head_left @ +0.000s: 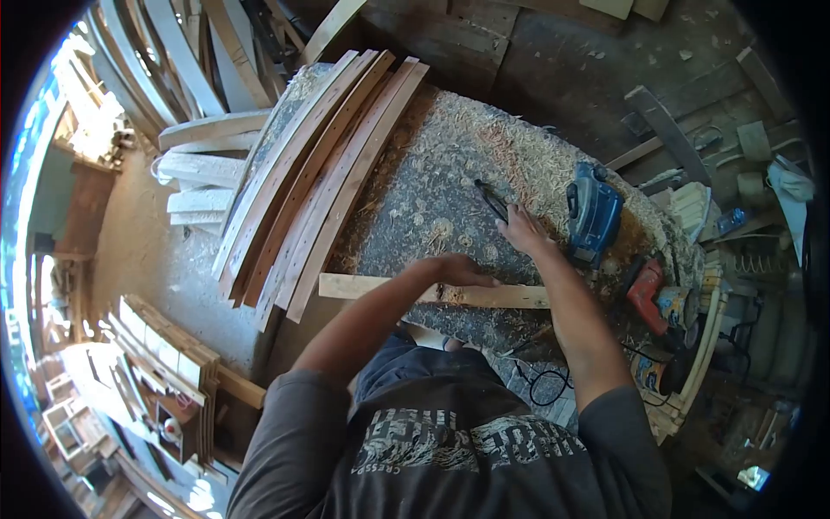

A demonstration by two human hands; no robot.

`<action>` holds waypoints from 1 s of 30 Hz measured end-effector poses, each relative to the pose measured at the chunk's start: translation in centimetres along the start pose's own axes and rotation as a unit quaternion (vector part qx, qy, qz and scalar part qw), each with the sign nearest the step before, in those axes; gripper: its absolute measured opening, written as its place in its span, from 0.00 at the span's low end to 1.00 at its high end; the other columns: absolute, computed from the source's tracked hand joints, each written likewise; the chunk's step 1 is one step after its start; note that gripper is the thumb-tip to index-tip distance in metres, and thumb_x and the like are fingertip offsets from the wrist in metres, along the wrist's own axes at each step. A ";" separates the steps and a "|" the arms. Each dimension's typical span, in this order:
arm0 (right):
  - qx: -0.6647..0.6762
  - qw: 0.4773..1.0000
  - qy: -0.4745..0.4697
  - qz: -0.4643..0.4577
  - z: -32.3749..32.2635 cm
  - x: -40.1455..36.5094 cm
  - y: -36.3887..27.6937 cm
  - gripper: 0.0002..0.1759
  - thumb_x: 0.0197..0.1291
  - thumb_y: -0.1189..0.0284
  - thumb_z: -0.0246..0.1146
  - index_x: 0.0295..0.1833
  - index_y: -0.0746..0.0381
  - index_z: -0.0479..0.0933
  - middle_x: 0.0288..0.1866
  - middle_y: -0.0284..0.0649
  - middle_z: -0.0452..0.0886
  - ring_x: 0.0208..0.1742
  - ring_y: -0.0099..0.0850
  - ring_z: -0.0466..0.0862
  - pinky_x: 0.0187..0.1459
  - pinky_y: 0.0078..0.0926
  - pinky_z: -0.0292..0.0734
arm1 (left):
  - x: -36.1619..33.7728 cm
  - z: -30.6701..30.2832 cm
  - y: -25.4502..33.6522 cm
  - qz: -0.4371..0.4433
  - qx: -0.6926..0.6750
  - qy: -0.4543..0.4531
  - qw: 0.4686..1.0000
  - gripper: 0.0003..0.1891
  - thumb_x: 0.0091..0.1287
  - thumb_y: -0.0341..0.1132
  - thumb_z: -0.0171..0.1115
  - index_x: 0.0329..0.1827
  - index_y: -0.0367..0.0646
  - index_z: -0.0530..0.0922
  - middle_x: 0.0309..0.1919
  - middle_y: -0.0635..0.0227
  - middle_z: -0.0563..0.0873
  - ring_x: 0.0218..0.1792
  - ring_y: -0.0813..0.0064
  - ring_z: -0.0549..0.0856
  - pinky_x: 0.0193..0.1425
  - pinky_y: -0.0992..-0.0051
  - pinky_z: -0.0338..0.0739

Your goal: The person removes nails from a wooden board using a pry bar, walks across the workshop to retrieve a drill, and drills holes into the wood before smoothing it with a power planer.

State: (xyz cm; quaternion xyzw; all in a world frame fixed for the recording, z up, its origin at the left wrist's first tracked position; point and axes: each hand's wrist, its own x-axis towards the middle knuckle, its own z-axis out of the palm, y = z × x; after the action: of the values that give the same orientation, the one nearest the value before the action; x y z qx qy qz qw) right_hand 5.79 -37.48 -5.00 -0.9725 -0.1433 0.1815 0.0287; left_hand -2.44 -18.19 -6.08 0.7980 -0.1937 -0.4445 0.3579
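Observation:
My left hand rests on a pale wooden board that lies across the near edge of the workbench. Its fingers look spread, with nothing gripped. Further out, my right hand reaches over the bench and touches the near end of a dark, slim tool; its fingers are bent around that end. What the tool is cannot be made out. To the right of my right hand stands a blue power tool. A red power tool lies nearer the right edge.
Several long wooden strips lie side by side on the bench's left part. Wood shavings cover its far side. A black cable hangs at the near right edge. Stacked boards stand at the lower left.

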 end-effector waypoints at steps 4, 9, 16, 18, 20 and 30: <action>0.287 0.953 -0.035 0.096 -3.6 -2.3 2.1 0.23 0.73 0.56 0.51 0.55 0.66 0.71 0.38 0.47 0.80 0.36 0.37 0.82 0.39 0.37 0.78 | 2.3 1.7 1.9 -0.006 0.044 -0.112 0.993 0.49 0.53 0.77 0.57 0.58 0.37 0.80 0.55 0.47 0.83 0.57 0.52 0.81 0.61 0.60 0.73; 0.700 0.710 0.025 0.074 -12.3 -11.9 4.2 0.18 0.72 0.61 0.56 0.52 0.66 0.74 0.23 0.31 0.72 0.21 0.20 0.72 0.21 0.18 0.67 | 0.8 1.6 0.6 0.035 0.053 -0.062 0.996 0.48 0.51 0.76 0.61 0.55 0.35 0.81 0.51 0.49 0.85 0.53 0.51 0.83 0.57 0.60 0.75; 0.713 0.673 0.187 -0.064 -18.8 -23.5 10.0 0.25 0.69 0.73 0.59 0.68 0.70 0.66 0.40 0.35 0.74 0.28 0.19 0.75 0.22 0.17 0.68 | -10.8 -8.5 10.4 0.018 -0.065 0.250 0.966 0.39 0.56 0.66 0.69 0.53 0.36 0.78 0.39 0.56 0.87 0.40 0.65 0.88 0.48 0.65 0.83; 0.733 0.651 0.191 -0.054 -18.6 -24.2 10.9 0.26 0.69 0.73 0.58 0.69 0.70 0.64 0.40 0.35 0.74 0.29 0.20 0.76 0.23 0.18 0.69 | -12.5 -10.4 12.8 0.025 -0.172 0.378 0.909 0.38 0.56 0.65 0.69 0.51 0.34 0.78 0.34 0.59 0.87 0.33 0.71 0.88 0.41 0.73 0.84; 0.752 0.629 0.195 -0.044 -18.1 -24.6 11.6 0.28 0.69 0.72 0.58 0.71 0.70 0.63 0.41 0.36 0.74 0.30 0.21 0.76 0.24 0.19 0.70 | -12.6 -11.6 13.6 0.047 -0.255 0.490 0.832 0.37 0.59 0.66 0.66 0.47 0.33 0.77 0.30 0.62 0.85 0.30 0.75 0.86 0.34 0.78 0.82; 0.718 0.695 -0.013 -0.013 -11.4 -22.7 11.6 0.26 0.71 0.67 0.57 0.70 0.67 0.65 0.42 0.37 0.77 0.34 0.23 0.80 0.32 0.23 0.79 | -8.0 -2.2 0.8 0.025 -0.637 0.638 0.431 0.35 0.60 0.66 0.65 0.51 0.39 0.78 0.43 0.65 0.82 0.46 0.71 0.82 0.53 0.69 0.74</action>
State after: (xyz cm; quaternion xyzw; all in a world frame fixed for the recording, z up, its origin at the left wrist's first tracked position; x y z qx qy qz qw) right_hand -7.27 -55.23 12.26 -0.6514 0.0174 0.2411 0.7192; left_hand -4.80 -12.89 -0.15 0.3950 0.4086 0.2028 0.7974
